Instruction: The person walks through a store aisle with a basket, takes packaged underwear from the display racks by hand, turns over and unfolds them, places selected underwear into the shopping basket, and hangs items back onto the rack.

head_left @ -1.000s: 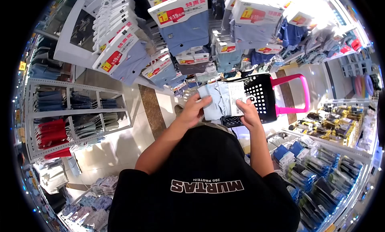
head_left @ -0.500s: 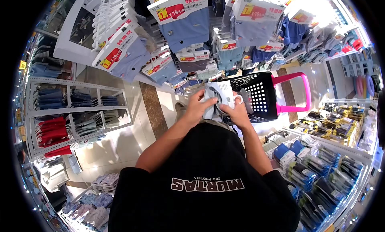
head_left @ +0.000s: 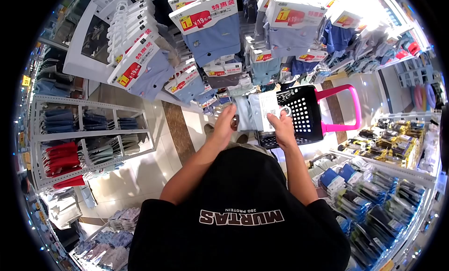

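Note:
Between my hands, in front of my body, is a light blue folded garment (head_left: 246, 113) attached to a white printed card (head_left: 268, 106) with a small hanger loop. My left hand (head_left: 224, 125) is closed on the garment's left end, its fingertips partly hidden. My right hand (head_left: 283, 128) pinches the card at its right side, thumb on top, near the loop. Just behind and to the right is a black perforated shopping basket (head_left: 306, 113) with a pink handle (head_left: 358, 107); the card overlaps its left part. What kind of garment it is cannot be made out.
Packaged garments (head_left: 210, 37) with price cards hang close overhead on a rack. On the left stands a white shelf unit (head_left: 93, 130) with folded clothes, some red (head_left: 61, 161). Bins of packaged goods (head_left: 374, 196) line the right. Tiled floor (head_left: 154, 165) shows below.
The garment, bent over in both hands before, now lies flatter with its card facing up. My left hand has shifted slightly left, and my right hand a little right along the card.

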{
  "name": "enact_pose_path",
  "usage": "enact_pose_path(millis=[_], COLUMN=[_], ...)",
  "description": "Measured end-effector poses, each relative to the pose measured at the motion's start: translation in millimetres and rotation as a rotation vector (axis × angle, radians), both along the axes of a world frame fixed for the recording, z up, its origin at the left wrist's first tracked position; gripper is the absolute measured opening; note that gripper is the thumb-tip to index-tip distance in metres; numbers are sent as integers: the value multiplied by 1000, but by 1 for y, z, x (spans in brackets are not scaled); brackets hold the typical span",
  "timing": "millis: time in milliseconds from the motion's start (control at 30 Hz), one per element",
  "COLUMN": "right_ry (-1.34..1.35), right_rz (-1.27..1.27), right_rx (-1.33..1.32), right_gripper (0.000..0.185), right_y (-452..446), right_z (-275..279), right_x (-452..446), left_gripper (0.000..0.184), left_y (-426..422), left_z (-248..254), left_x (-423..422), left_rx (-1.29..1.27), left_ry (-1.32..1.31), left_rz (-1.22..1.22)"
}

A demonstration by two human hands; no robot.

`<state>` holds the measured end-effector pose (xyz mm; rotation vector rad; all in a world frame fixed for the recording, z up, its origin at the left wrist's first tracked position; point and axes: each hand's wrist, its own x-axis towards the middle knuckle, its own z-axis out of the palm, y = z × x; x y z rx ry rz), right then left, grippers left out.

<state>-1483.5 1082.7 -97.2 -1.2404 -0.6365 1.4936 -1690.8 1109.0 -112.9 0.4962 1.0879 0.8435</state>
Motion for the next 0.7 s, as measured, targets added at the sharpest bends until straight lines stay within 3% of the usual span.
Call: enact_pose_path(millis=[67, 167, 200, 333, 567, 633, 700], right_ry=[6, -22, -35, -83, 22, -63, -69], right_rz=[-1, -27, -37, -40, 4, 51, -23], right_rx=[18, 27, 23, 16, 60, 45, 32], right_gripper=[37, 31, 28, 21, 33, 52, 58], right_y=[1, 6, 6, 8, 8, 14, 18], right_z=[-2, -7, -9, -16, -2, 3, 1], right_x=[-1, -2, -3, -16, -27, -24, -26], left_gripper=[60, 69, 76, 74, 54, 38, 35], left_y=[-4, -11, -16, -18, 14, 29, 49], left_z=[-12, -11, -7, 28, 4, 1, 4], left_x=[0, 4, 5, 23, 33, 37, 38], left_rx=[9, 708, 763, 1096, 1146, 1039, 990], left_ry=[217, 792, 885, 833, 737, 717, 587], left_rz=[-39, -59, -147, -438, -364, -289, -316])
